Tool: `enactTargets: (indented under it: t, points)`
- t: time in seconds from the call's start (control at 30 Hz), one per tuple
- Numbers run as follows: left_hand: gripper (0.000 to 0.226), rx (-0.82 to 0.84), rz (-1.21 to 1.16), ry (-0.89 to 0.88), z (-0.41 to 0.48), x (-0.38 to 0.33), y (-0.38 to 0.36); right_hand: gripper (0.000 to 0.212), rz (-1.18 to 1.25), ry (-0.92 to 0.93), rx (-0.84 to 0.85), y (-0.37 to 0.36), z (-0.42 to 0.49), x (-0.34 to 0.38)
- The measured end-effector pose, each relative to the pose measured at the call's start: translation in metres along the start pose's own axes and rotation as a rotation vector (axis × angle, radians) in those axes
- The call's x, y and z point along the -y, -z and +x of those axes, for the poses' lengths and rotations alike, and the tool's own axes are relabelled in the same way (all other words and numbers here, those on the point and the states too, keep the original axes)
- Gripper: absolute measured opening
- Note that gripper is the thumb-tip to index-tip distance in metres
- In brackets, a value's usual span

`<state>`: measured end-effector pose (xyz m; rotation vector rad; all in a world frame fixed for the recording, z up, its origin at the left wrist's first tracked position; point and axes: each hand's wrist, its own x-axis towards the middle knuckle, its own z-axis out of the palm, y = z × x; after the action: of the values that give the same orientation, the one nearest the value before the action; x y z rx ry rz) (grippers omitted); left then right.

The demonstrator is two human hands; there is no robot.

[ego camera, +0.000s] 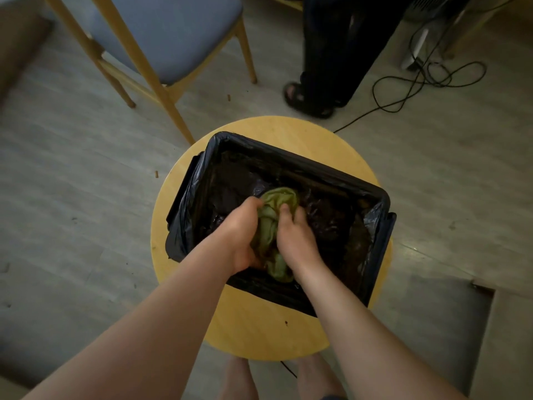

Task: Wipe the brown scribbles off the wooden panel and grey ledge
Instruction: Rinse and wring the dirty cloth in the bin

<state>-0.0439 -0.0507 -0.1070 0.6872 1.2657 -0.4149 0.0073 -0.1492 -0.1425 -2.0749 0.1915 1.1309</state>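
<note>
Cloth (pixel 281 199), green and bunched, lies directly between the hands over the black-lined bin (pixel 288 158), its long axis running away from the person. Left hand (pixel 242 229) and right hand (pixel 294 238) both clench it, equally near. The scribbled panel and ledge are not in view.

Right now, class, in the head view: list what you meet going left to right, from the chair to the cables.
In order: blue-seated chair → left hand → green cloth → right hand → black cables. The lined bin and round table are left out, since they span both hands.
</note>
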Motion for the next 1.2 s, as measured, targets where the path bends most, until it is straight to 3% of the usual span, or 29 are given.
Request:
enactTargets:
  t: [0.17, 0.33, 0.47, 0.63, 0.77, 0.87, 1.03, 1.13, 1.2]
  points:
    - [0.063, 0.141, -0.233, 0.060, 0.010, 0.004, -0.002, 0.046, -0.185, 0.237, -0.038, -0.007, -0.018, -0.004]
    - [0.049, 0.072, -0.259, -0.001, 0.002, -0.003, -0.009, 0.031, -0.306, 0.576, -0.127, 0.004, -0.031, -0.008]
    - [0.023, 0.019, -0.233, -0.093, 0.000, -0.003, -0.006, 0.032, -0.333, 0.781, -0.183, 0.002, -0.040, -0.004]
    - [0.036, 0.045, -0.154, -0.123, 0.003, 0.000, -0.002, 0.034, -0.410, 0.860, -0.233, -0.004, -0.023, -0.002]
    - [0.031, 0.066, -0.184, -0.179, 0.005, 0.002, 0.003, 0.044, -0.456, 0.688, -0.198, 0.000, -0.004, 0.000]
    - [0.028, 0.060, -0.082, -0.232, 0.004, -0.002, 0.004, 0.032, -0.340, 0.521, -0.155, 0.014, 0.013, 0.000]
    - [0.047, -0.243, 0.230, -0.313, 0.017, -0.009, 0.013, 0.040, 0.131, 0.325, -0.113, 0.039, -0.005, 0.002]
    - [0.051, -0.306, 0.113, -0.236, 0.023, -0.006, 0.020, 0.036, 0.258, 0.118, -0.140, 0.047, -0.003, 0.009]
    - [0.037, -0.236, 0.004, -0.260, 0.020, -0.005, 0.021, 0.027, 0.272, -0.046, 0.006, 0.047, 0.004, 0.012]
